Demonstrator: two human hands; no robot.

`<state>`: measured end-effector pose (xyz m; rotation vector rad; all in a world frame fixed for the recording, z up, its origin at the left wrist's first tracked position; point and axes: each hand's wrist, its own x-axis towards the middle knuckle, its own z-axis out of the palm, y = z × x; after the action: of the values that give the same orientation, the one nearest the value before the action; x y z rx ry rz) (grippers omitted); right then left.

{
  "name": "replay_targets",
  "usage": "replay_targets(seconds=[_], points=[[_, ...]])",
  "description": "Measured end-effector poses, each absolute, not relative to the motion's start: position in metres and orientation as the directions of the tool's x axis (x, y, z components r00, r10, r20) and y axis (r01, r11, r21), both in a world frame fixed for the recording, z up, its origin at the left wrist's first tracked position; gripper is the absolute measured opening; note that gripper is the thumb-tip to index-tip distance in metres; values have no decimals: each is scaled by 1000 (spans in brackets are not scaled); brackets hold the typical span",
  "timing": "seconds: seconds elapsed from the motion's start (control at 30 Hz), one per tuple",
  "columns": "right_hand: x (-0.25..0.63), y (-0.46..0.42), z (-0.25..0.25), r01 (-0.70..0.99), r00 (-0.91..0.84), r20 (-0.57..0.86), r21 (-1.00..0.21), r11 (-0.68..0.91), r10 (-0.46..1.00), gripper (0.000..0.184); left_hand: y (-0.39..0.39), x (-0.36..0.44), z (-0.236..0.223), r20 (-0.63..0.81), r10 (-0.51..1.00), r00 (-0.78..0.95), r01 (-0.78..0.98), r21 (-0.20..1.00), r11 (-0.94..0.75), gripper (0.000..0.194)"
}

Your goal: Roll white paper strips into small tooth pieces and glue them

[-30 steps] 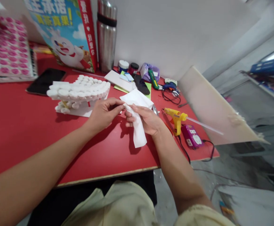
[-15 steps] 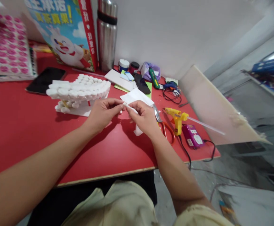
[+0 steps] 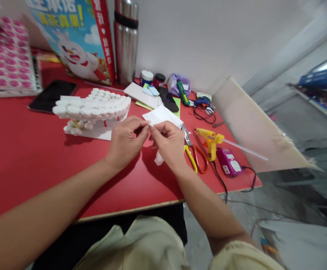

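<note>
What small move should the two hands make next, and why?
I'd suggest a gentle twist of the white tissue between the fingertips, probably without pulling. The left hand and right hand meet in a pinch at its small white tip, while a loose part hangs below the right hand, apparently not yet rolled tight.

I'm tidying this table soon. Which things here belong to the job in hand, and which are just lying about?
In use, or probably part of the job:
White paper, pinched by the left hand and right hand
White model, close by
Glue gun, its light lit

Probably just lying about:
Phone
Flask
Snowman packaging
</note>
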<state>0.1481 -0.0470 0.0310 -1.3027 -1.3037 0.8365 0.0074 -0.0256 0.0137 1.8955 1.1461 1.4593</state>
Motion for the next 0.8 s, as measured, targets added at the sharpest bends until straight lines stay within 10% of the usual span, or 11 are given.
replay_targets(seconds=[0.2,0.5,0.8], points=[[154,-50,32,261,136,239,-945,198,961,21,-31,7,11,624,764,163,373,678,-633,24],[175,-39,37,128,-85,195,-971,204,977,25,-19,-1,21,271,927,258,-75,963,-260,17],[174,-44,31,311,-91,359,-876,369,929,22,-19,0,17,459,862,214,22,880,-474,12]])
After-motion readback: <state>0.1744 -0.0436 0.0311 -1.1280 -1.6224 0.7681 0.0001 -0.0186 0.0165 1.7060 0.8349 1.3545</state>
